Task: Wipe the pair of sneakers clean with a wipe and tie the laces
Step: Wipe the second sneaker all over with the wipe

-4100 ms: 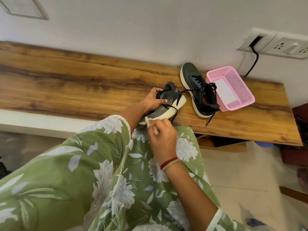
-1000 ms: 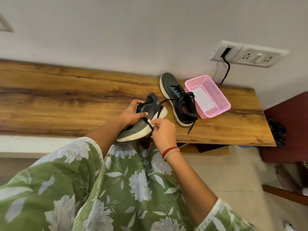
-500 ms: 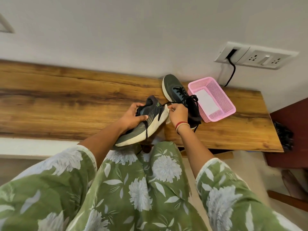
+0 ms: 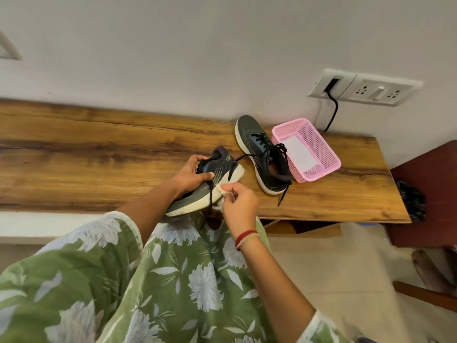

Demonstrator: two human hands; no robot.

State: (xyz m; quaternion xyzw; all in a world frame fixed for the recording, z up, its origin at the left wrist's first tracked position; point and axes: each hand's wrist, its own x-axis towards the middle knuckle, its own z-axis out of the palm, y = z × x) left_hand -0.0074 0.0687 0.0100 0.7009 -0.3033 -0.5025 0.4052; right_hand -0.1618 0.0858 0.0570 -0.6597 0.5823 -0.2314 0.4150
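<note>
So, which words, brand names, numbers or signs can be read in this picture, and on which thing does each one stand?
Nothing here can be read.
Held sneaker: a small green mark near the heel, too blurred to read.
Second sneaker, wipe, pink basket, white sheet, socket panel: no lettering visible.

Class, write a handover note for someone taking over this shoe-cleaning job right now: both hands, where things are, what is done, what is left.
Left hand grips the held sneaker by its collar, over the table edge.
Right hand pinches the wipe against its white sole.
Second sneaker lies on the table beside the pink basket, which holds a white sheet.
Done: sole wiping under way; extent unclear.
Left: finish wiping both sneakers, tie both loose laces.
</note>
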